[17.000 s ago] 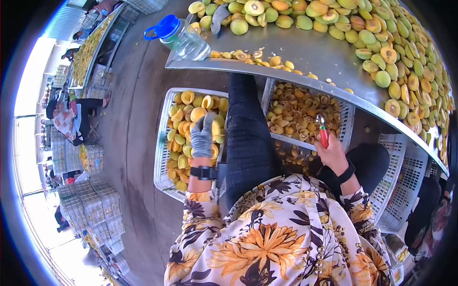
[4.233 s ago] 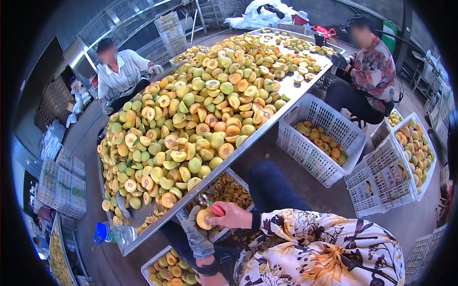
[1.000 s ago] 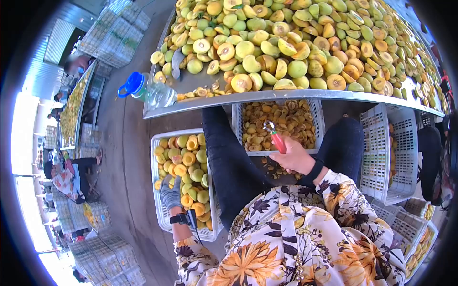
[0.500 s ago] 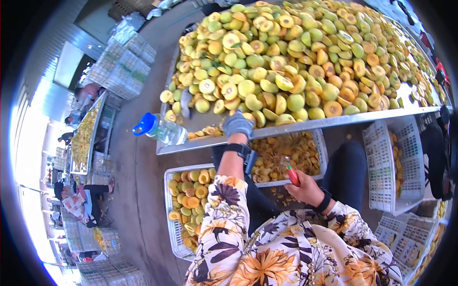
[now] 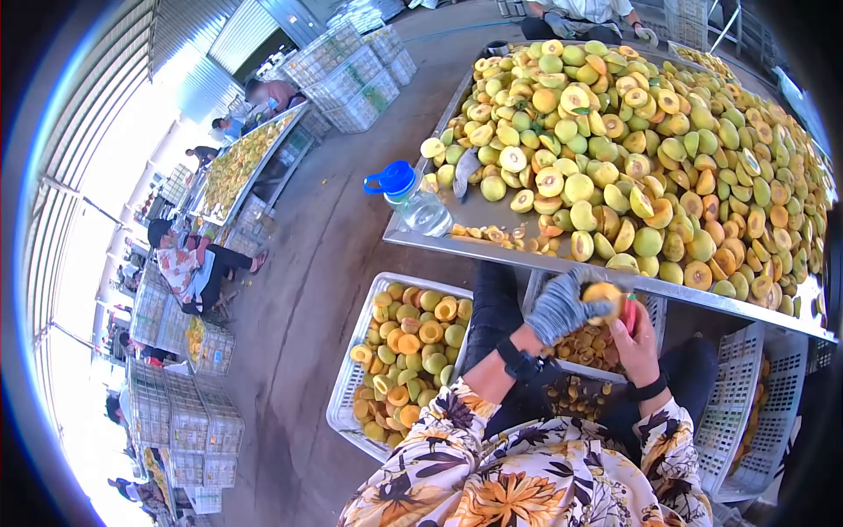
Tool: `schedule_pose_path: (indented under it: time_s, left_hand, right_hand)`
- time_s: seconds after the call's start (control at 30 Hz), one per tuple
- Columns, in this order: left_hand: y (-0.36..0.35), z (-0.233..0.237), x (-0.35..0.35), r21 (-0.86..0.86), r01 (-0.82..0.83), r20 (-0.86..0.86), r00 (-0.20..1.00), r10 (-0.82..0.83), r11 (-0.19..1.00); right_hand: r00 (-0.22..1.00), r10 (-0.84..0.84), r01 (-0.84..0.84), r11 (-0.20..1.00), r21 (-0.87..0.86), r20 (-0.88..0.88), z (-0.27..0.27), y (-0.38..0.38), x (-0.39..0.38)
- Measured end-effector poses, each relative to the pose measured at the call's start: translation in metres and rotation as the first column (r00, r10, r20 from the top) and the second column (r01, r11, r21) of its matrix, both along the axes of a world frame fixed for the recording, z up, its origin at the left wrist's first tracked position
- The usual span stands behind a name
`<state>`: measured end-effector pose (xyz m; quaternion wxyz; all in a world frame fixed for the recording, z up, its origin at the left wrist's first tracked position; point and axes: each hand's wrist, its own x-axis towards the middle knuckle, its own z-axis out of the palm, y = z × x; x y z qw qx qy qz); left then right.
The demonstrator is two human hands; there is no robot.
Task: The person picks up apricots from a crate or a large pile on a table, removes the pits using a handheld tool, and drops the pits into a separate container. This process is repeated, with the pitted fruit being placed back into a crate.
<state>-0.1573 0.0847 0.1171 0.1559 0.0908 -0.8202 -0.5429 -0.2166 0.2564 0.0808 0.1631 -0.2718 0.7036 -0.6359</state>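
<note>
My left hand (image 5: 564, 309), in a grey glove, is closed around a yellow peach half (image 5: 601, 300) in front of the metal table's near edge. My bare right hand (image 5: 638, 347) grips a red-handled pitting tool (image 5: 630, 313) right against the fruit; the tool's tip is hidden. Below both hands is a white crate (image 5: 660, 327) with fruit scraps in it. A large heap of halved yellow-green peaches (image 5: 606, 167) covers much of the metal table (image 5: 518, 259).
A water bottle with a blue cap (image 5: 420, 206) stands at the table's left corner. Beside my left leg is a white crate of peach halves (image 5: 345, 386). More white crates (image 5: 773, 395) stand at right. Another person (image 5: 189, 272) sits at left; someone works across the table.
My left hand has come back from the heap with a peach half and met the tool in my right hand. The view has swung, shifting the table to the right.
</note>
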Motion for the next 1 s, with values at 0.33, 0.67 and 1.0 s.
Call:
schedule_pose_path:
  time_s: [0.33,0.67,1.0]
  left_hand:
    - [0.022,-0.097,0.001,0.848,-0.343,0.160,0.893,0.422,0.404]
    - [0.031,-0.064,0.023,0.928,-0.256,0.187,0.949,0.253,0.273]
    - [0.045,-0.075,0.022,0.864,-0.231,0.107,0.953,0.284,0.448]
  right_hand:
    - [0.979,-0.043,0.072,0.988,0.139,-0.199,0.007,-0.018,0.038]
    - [0.936,0.143,-0.029,0.941,0.337,-0.320,0.010,0.007,0.049]
    - [0.964,0.182,-0.091,0.910,0.405,-0.192,0.012,0.020,0.052]
